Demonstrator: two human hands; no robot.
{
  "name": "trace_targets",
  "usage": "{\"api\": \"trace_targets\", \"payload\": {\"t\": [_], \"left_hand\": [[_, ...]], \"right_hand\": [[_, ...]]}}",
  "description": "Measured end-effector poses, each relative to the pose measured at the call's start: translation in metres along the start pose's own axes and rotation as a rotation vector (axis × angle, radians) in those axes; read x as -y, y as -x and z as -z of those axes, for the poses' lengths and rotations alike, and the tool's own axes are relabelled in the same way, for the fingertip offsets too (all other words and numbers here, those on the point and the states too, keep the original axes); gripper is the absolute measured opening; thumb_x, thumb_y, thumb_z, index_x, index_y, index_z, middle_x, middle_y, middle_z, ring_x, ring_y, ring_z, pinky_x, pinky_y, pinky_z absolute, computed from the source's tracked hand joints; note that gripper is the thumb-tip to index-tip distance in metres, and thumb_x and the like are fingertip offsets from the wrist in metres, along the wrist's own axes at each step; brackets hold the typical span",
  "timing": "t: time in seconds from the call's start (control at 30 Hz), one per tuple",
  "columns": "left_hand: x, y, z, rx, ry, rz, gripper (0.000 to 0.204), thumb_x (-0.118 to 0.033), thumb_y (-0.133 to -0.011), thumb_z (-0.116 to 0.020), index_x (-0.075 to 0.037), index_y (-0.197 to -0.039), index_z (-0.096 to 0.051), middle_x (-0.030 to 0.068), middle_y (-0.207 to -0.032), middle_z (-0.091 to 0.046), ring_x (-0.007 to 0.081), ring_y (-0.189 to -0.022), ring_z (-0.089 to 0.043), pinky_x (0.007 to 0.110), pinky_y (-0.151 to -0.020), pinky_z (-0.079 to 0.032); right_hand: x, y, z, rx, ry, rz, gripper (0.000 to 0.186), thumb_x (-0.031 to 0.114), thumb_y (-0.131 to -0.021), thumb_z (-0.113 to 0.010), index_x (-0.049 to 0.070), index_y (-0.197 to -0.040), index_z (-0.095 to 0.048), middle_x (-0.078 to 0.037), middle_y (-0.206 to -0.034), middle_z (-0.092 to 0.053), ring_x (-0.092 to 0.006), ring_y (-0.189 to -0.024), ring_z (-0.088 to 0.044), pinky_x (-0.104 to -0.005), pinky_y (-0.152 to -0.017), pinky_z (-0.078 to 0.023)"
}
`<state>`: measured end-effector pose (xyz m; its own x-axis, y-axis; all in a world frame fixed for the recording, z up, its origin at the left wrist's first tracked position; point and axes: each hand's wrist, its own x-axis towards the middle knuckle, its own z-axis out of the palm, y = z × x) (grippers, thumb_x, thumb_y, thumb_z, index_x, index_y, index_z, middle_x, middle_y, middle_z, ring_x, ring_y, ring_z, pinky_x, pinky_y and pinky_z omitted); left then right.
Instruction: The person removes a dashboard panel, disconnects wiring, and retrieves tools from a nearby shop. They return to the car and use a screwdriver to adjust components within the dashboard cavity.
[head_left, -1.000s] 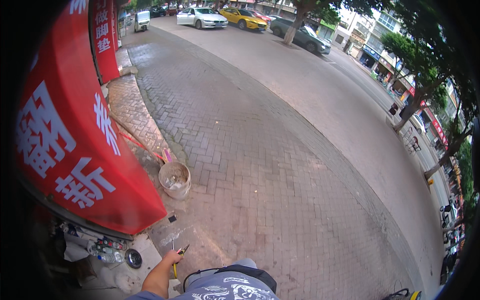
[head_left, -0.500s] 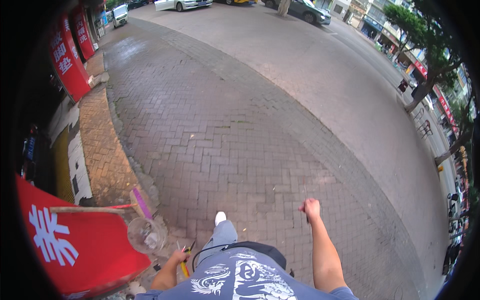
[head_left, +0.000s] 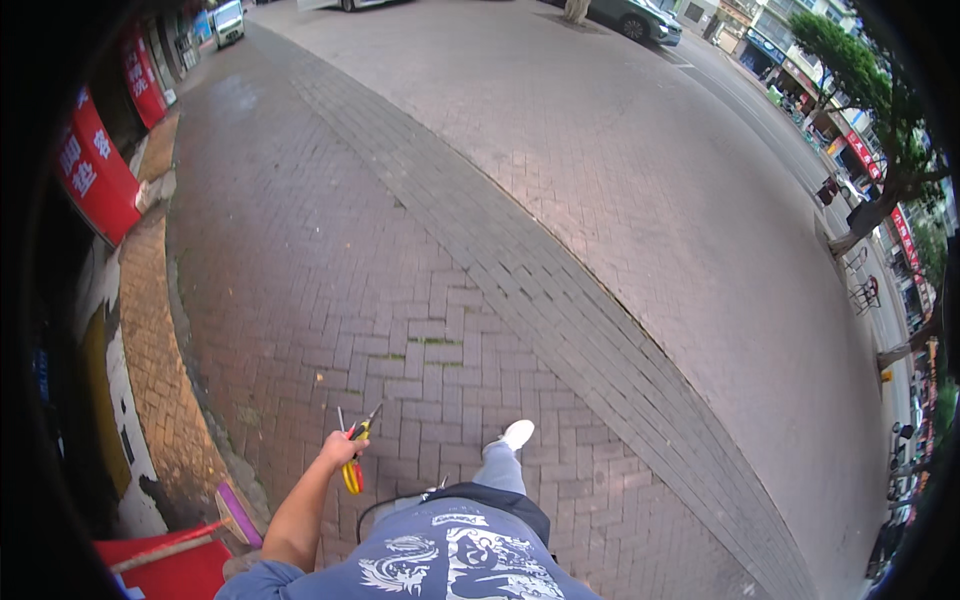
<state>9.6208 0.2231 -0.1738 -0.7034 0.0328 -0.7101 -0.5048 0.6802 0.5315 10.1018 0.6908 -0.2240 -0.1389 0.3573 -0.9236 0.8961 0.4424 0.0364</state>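
My left hand swings out ahead of my body at lower left, fingers closed around hand tools. One is a pair of pliers with yellow and red handles, its dark pointed jaws up past the fingers. Beside it a thin straight metal shaft sticks out of the same grip; the rest of that tool is mostly covered. My right hand is out of the picture. In front of my blue printed shirt, a white shoe is stepping forward on the paving.
Brick paving stretches ahead, with a grey paved band curving through it. Along the left run a raised brick edge and red signboards. A small van and a parked car stand farther off. Trees line the right.
I have walked forward; the bucket has dropped out of view and the red board has slid mostly out at lower left. My left hand has swung forward with the tools. My right hand has left the picture.
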Motion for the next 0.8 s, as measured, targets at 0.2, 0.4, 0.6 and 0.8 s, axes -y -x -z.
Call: {"api": "trace_targets", "payload": {"t": [0.2,0.4,0.6,0.8], "left_hand": [[-0.367,-0.157,-0.016,-0.033,0.471,-0.299,0.026,-0.025,-0.089,-0.077,-0.004,-0.079,-0.066,0.0041,-0.076,-0.068,0.0144,-0.065,-0.065,0.031,-0.064,-0.05],[-0.624,-0.256,-0.021,0.097,0.913,-0.301,0.027,-0.023,-0.091,-0.073,0.0,-0.079,-0.065,0.0157,-0.095,-0.072,0.0254,-0.077,-0.073,0.037,-0.071,-0.057],[-0.81,-0.486,-0.008,0.089,1.018,-0.346,0.027,-0.022,-0.091,-0.073,0.001,-0.081,-0.066,0.0188,-0.101,-0.072,0.0294,-0.08,-0.073,0.04,-0.074,-0.058],[-1.029,-0.694,0.076,0.121,0.949,-0.304,0.027,-0.023,-0.092,-0.073,0.001,-0.083,-0.066,0.0165,-0.1,-0.072,0.0243,-0.08,-0.073,0.036,-0.076,-0.058]], "right_hand": [[0.028,-0.145,0.199,-0.081,-0.993,-0.462,0.021,0.017,-0.09,-0.058,0.001,-0.093,-0.07,-0.018,-0.075,-0.072,-0.0278,-0.064,-0.068,-0.0394,-0.06,-0.053],[0.375,-0.232,0.697,-0.469,-1.042,0.392,0.021,0.01,-0.091,-0.049,-0.001,-0.08,-0.063,-0.014,-0.063,-0.065,-0.0218,-0.054,-0.064,-0.0324,-0.046,-0.048],[0.758,-0.285,1.089,-0.687,-0.711,1.006,0.023,0.017,-0.097,-0.052,0.0,-0.089,-0.066,-0.009,-0.068,-0.069,-0.0118,-0.061,-0.061,-0.0269,-0.062,-0.049],[0.86,-0.422,1.148,-0.645,-0.317,0.741,0.028,0.016,-0.097,-0.052,-0.001,-0.081,-0.067,-0.011,-0.063,-0.068,-0.0179,-0.057,-0.065,-0.0328,-0.054,-0.05]]}}
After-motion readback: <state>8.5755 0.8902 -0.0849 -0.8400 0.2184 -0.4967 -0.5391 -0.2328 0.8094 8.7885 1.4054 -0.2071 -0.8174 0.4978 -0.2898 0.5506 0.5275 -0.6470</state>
